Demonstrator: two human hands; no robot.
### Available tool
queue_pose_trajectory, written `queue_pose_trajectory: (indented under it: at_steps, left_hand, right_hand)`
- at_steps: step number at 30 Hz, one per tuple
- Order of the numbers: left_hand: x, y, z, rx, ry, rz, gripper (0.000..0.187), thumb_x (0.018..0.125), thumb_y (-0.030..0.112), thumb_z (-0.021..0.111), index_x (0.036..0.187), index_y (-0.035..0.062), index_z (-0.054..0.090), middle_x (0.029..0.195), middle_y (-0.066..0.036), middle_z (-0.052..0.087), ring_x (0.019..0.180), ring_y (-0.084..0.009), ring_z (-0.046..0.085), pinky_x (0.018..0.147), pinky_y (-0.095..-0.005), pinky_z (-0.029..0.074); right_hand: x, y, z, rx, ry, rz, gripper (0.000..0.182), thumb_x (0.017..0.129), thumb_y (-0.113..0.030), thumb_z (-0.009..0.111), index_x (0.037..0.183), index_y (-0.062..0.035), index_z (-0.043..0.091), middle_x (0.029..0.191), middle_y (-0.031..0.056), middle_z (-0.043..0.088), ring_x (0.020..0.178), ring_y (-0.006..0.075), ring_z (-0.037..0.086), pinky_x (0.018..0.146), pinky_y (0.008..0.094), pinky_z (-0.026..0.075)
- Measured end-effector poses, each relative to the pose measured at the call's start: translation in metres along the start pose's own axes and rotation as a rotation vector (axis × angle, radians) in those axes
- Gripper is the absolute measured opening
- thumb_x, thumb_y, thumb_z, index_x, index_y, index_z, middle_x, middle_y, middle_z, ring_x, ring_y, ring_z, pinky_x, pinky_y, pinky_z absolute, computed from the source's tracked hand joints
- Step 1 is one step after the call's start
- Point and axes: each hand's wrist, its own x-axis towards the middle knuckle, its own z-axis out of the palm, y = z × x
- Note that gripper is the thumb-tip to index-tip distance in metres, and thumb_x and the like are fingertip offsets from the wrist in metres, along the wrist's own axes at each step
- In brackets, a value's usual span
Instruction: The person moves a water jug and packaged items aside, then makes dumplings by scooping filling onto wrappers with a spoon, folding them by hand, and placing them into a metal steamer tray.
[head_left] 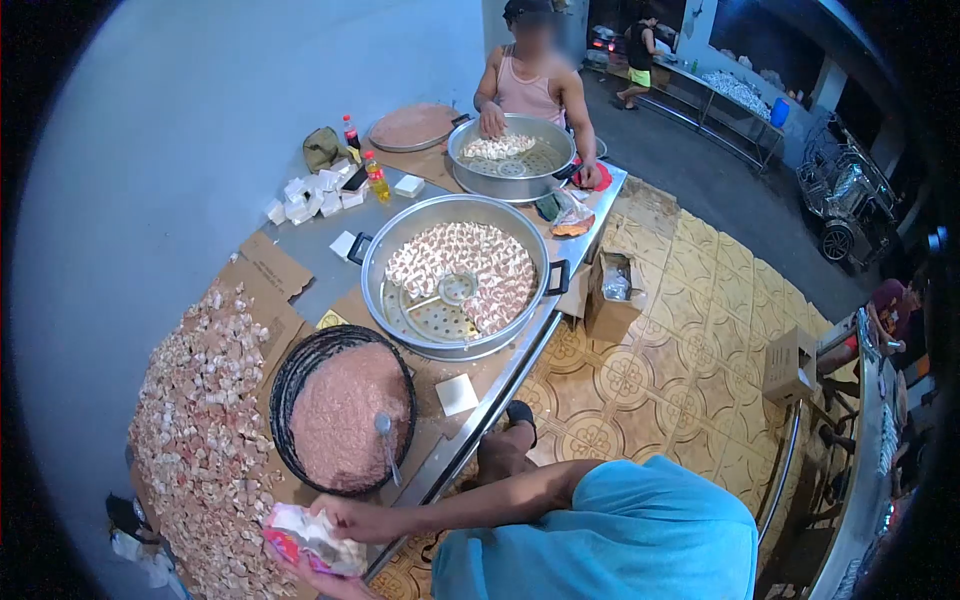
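At the bottom left, my left hand [322, 580] is closed around the underside of a pink and white bundle [308, 540]. Above it my right hand [350, 518] reaches in from the right, its fingers bent over the bundle's white top; what they pinch is too small to tell. Just beyond the hands stands a black basket [283, 450] filled with pink ground filling [350, 410]. A metal spoon [384, 430] leans in the filling near the rim. To the left spreads a large heap of small pleated pale pieces [200, 430].
A large steamer pot [452, 350] holds rows of small pieces. Behind it a co-worker [535, 80] has one hand in a second pot [510, 187]. Bottles [377, 180], white blocks [315, 195] and a white square [457, 395] lie on the table. Boxes [612, 315] stand beside it.
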Motion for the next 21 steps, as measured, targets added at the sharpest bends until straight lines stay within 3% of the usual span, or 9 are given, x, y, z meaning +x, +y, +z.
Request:
queue_pose_trajectory:
  at_steps: [4, 6, 7, 9, 12, 14, 16, 18, 21]
  left_hand:
    - [-0.012, -0.061, 0.012, 0.193, -0.092, -0.025, 0.055, 0.098, 0.039, 0.048, 0.134, -0.0026, 0.046, 0.113, -0.018, 0.060, 0.096, -0.0251, 0.063, 0.073, -0.0386, 0.054]
    - [-0.002, -0.074, 0.003, 0.260, -0.059, 0.169, 0.053, 0.099, 0.042, 0.048, 0.128, -0.0026, 0.051, 0.103, -0.014, 0.064, 0.085, -0.0210, 0.065, 0.066, -0.0343, 0.054]
    - [0.012, -0.073, -0.027, 0.103, -0.434, -0.074, 0.047, 0.100, 0.039, 0.048, 0.123, -0.0007, 0.054, 0.104, -0.012, 0.063, 0.088, -0.0198, 0.063, 0.072, -0.0334, 0.053]
    - [0.024, -0.117, -0.069, 0.167, -0.311, -0.155, 0.038, 0.102, 0.036, 0.046, 0.108, 0.0016, 0.062, 0.093, -0.005, 0.062, 0.086, -0.0180, 0.062, 0.077, -0.0318, 0.051]
    - [0.005, -0.113, -0.049, 0.810, -0.208, 0.413, 0.044, 0.102, 0.038, 0.043, 0.121, 0.0013, 0.058, 0.107, -0.009, 0.062, 0.095, -0.0225, 0.063, 0.083, -0.0330, 0.051]
    - [-0.015, -0.105, -0.027, -0.192, 0.128, -0.169, 0.058, 0.102, 0.045, 0.036, 0.136, -0.0002, 0.047, 0.124, -0.014, 0.057, 0.108, -0.0269, 0.061, 0.092, -0.0376, 0.050]
    - [-0.010, -0.096, -0.037, -0.181, -0.009, -0.223, 0.069, 0.101, 0.054, 0.027, 0.143, -0.0009, 0.037, 0.134, -0.017, 0.051, 0.117, -0.0310, 0.057, 0.097, -0.0423, 0.049]
    - [-0.009, -0.088, -0.039, 0.465, -0.171, 0.003, 0.061, 0.099, 0.042, 0.033, 0.143, 0.0002, 0.035, 0.136, -0.020, 0.047, 0.119, -0.0299, 0.054, 0.099, -0.0403, 0.046]
    - [-0.011, -0.080, -0.028, 0.271, -0.072, 0.004, 0.055, 0.097, 0.037, 0.039, 0.137, -0.0007, 0.043, 0.128, -0.019, 0.053, 0.114, -0.0297, 0.057, 0.097, -0.0406, 0.047]
  right_hand:
    - [0.005, 0.018, 0.002, -0.186, 0.131, 0.190, 0.044, 0.100, -0.032, 0.050, 0.131, -0.0014, 0.042, 0.143, 0.0168, 0.037, 0.131, 0.0254, 0.039, 0.109, 0.0356, 0.033]
    - [0.008, 0.030, -0.009, 0.130, 0.119, 0.260, 0.041, 0.101, -0.030, 0.049, 0.131, -0.0029, 0.043, 0.135, 0.0123, 0.043, 0.123, 0.0207, 0.044, 0.103, 0.0337, 0.038]
    - [0.009, 0.036, -0.015, 0.285, 0.123, 0.299, 0.040, 0.102, -0.030, 0.048, 0.132, -0.0036, 0.043, 0.131, 0.0101, 0.046, 0.120, 0.0183, 0.047, 0.100, 0.0328, 0.041]
    - [0.005, 0.019, -0.018, 0.428, 0.130, 0.249, 0.038, 0.103, -0.032, 0.046, 0.130, -0.0060, 0.044, 0.113, 0.0044, 0.051, 0.101, 0.0112, 0.051, 0.083, 0.0289, 0.046]
    - [0.007, 0.033, -0.007, 0.214, 0.144, 0.135, 0.044, 0.100, -0.032, 0.054, 0.132, -0.0036, 0.045, 0.110, 0.0051, 0.056, 0.097, 0.0125, 0.054, 0.082, 0.0297, 0.048]
    - [0.012, 0.014, 0.004, 0.074, 0.251, 0.282, 0.047, 0.095, -0.030, 0.061, 0.130, -0.0003, 0.049, 0.108, 0.0079, 0.061, 0.097, 0.0142, 0.057, 0.086, 0.0309, 0.047]
    - [0.012, 0.019, 0.009, 0.123, 0.302, 0.328, 0.042, 0.097, -0.033, 0.057, 0.123, 0.0005, 0.057, 0.101, 0.0070, 0.065, 0.092, 0.0135, 0.058, 0.082, 0.0305, 0.048]
    - [0.017, 0.022, 0.009, 0.074, 0.315, 0.320, 0.040, 0.097, -0.034, 0.056, 0.114, 0.0023, 0.060, 0.092, 0.0091, 0.066, 0.085, 0.0154, 0.060, 0.078, 0.0334, 0.048]
    - [0.026, 0.025, 0.010, -0.087, 0.359, 0.310, 0.048, 0.099, -0.041, 0.049, 0.100, 0.0045, 0.064, 0.077, 0.0163, 0.065, 0.074, 0.0199, 0.061, 0.070, 0.0385, 0.048]
